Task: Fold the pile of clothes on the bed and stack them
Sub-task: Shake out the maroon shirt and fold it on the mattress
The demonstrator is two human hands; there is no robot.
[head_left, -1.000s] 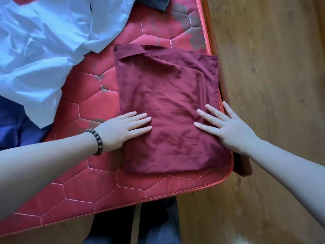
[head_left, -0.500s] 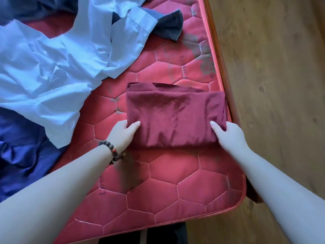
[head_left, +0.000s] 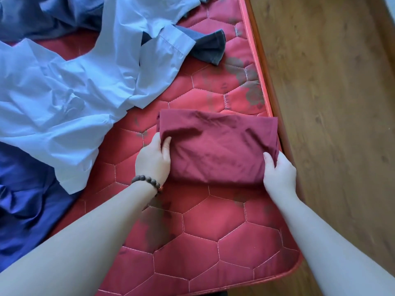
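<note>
Now the maroon garment (head_left: 218, 146) lay folded into a compact rectangle near the 3 o'clock edge of the mattress (head_left: 213, 242), its right side reaching the piping. My left hand (head_left: 152, 161) gripped its left end, thumb on top of the cloth and the fingers tucked beneath, out of sight. My right hand (head_left: 279, 171) held the near right corner the same way, thumb pressed on the upper layer, fingers curled under the fold. Both hands pinched the bundle between thumb and hidden fingers; whether it had left the mattress I could not tell. A bead bracelet (head_left: 147, 182) sat on my left wrist.

At 10 o'clock from the garment sprawled a pale blue shirt (head_left: 74, 92), crumpled and unfolded, one cuffed sleeve lying toward 12 o'clock. Beyond that sleeve, at about 12 o'clock, a dark grey piece (head_left: 210, 49) poked out from under it. At 8 o'clock a deep blue cloth (head_left: 27, 199) lay rumpled, partly under the shirt's hem. More greyish blue fabric (head_left: 53, 16) was heaped at 11 o'clock, far off. Wooden floor (head_left: 342, 103) ran along the 3 o'clock side of the bed.
</note>
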